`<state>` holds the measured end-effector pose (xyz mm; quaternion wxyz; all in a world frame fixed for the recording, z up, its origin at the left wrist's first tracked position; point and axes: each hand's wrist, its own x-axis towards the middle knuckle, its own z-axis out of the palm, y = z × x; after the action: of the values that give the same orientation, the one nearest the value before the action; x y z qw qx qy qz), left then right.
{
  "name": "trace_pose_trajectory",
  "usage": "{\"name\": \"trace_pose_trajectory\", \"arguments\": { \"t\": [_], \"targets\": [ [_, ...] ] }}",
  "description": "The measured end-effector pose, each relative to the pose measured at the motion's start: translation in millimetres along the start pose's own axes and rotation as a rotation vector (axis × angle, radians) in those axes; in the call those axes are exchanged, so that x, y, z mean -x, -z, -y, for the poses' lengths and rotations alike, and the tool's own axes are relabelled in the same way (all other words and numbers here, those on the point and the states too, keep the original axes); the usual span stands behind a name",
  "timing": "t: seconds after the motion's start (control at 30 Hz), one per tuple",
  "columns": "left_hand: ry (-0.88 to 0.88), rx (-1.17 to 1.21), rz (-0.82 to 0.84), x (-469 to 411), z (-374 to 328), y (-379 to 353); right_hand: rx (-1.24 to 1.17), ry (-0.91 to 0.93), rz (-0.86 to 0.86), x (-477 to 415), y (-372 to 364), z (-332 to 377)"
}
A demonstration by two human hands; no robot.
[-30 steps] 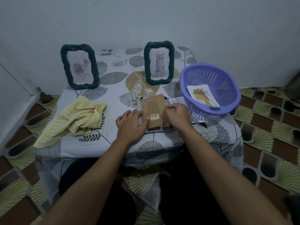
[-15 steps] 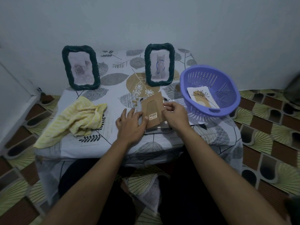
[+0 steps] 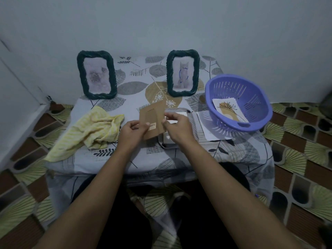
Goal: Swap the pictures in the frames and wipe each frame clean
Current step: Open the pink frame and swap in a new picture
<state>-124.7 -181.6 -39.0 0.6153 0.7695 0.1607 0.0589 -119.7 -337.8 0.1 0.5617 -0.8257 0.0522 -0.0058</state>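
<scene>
Brown cardboard backing [image 3: 152, 115], its sticker [image 3: 152, 126] unreadable, is pinched by left hand [image 3: 131, 133] and right hand [image 3: 177, 128].

Plain pale wall [image 3: 161, 24] is backing a low table [image 3: 133, 87] that is wearing a leaf-print cloth. Tiled floor [image 3: 296, 159], brown with fan patterns, is spreading along both table edges. Light is running dim.

Flat frame [image 3: 181, 115], probably, mostly hidden behind backing board [image 3: 152, 115]
</scene>
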Motion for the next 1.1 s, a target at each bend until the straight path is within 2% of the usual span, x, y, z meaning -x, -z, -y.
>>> {"name": "trace_pose_trajectory", "arguments": {
  "t": [0.17, 0.33, 0.5, 0.7, 0.93, 1.1],
  "targets": [
    [0.015, -0.272, -0.040, -18.3, 10.2, 42.3, 0.054, -0.078, 0.255, 13.6, -30.9, 18.2],
    [0.019, -0.411, -0.050, -23.8, 11.5, 75.7, -0.003, -0.165, 0.446, 19.8, -61.7, 34.5],
    [-0.052, -0.543, -0.034, -21.1, 18.5, 79.2, 0.060, -0.219, 0.461, 21.8, -70.6, 33.3],
    [-0.155, -0.639, 0.000, -15.2, 16.5, 67.3, 0.180, -0.191, 0.496, 22.0, -66.6, 31.4],
    [-0.147, -0.729, -0.018, -16.2, 29.7, 63.9, 0.477, -0.081, 0.539, 18.8, -63.5, 24.2],
    [-0.238, -0.817, -0.057, -3.6, 15.0, 54.2, 0.475, 0.035, 0.517, 23.5, -47.4, 25.8]
  ]
}}
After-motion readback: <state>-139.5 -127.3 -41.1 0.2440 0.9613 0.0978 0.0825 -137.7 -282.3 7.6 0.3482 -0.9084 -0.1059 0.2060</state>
